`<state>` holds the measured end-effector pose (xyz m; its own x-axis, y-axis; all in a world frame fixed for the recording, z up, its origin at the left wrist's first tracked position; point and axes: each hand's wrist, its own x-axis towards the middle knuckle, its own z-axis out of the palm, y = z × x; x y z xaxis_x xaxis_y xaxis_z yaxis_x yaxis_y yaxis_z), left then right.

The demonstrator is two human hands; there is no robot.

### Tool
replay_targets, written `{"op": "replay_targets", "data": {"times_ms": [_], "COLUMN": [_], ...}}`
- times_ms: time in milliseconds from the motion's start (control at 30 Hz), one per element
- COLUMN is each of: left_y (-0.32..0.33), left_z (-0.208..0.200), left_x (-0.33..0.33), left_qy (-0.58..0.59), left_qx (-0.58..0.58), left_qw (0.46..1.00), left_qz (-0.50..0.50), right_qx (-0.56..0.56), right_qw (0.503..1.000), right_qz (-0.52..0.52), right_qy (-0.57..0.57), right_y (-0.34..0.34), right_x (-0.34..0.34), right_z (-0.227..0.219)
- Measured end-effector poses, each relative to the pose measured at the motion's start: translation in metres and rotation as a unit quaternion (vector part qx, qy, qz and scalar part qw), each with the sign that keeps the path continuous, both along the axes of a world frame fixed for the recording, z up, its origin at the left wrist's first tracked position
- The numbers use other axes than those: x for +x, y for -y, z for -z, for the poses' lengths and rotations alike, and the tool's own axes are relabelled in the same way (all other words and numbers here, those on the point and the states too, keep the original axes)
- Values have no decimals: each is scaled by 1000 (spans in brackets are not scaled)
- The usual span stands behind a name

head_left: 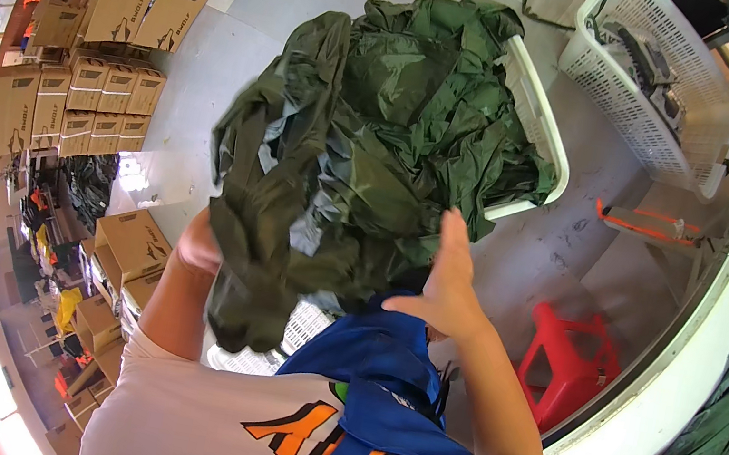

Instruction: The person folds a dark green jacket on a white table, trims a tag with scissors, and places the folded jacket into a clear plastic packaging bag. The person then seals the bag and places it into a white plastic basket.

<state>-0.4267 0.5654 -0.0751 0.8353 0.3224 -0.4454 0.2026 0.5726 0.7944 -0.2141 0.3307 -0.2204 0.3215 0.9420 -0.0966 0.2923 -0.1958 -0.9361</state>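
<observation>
A large heap of dark green garments (405,99), thin and crinkled, fills and overflows a white plastic basket (541,122) in front of me. An olive-green garment (261,239) spills from the heap's left side toward my body, partly blurred, with grey patches showing among its folds. My left hand (200,243) is at the near left edge of this garment; its fingers are hidden behind the fabric. Beside the heap's near right side, my right hand (452,290) is open, thumb and fingers apart, with nothing in it.
At far right stands a white slotted basket (657,93) holding dark strap-like items. A red plastic stool (568,368) sits under a white-topped table (686,378) bearing more green fabric (721,403). Stacked cardboard boxes (112,94) line the left. White slotted plastic (304,328) shows near my waist.
</observation>
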Motion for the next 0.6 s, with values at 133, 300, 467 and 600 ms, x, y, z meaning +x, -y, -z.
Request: {"op": "replay_targets", "data": {"times_ms": [133, 300, 467, 600], "left_y": [8, -21, -155, -176], "left_z": [-74, -156, -144, -118], "left_x": [-3, -3, 22, 21], "left_qy": [55, 66, 85, 168], "left_qx": [185, 477, 522, 158], "left_qw": [973, 874, 818, 968], "left_qz": [126, -60, -227, -95], "right_qx": [-104, -53, 163, 335], "right_qw": [989, 977, 916, 889], "right_qz": [-56, -21, 247, 287], "right_qy": [90, -203, -270, -125], "right_y": [-47, -31, 46, 75], "right_x": [14, 60, 143, 158], "right_z": [-11, -62, -220, -336]}}
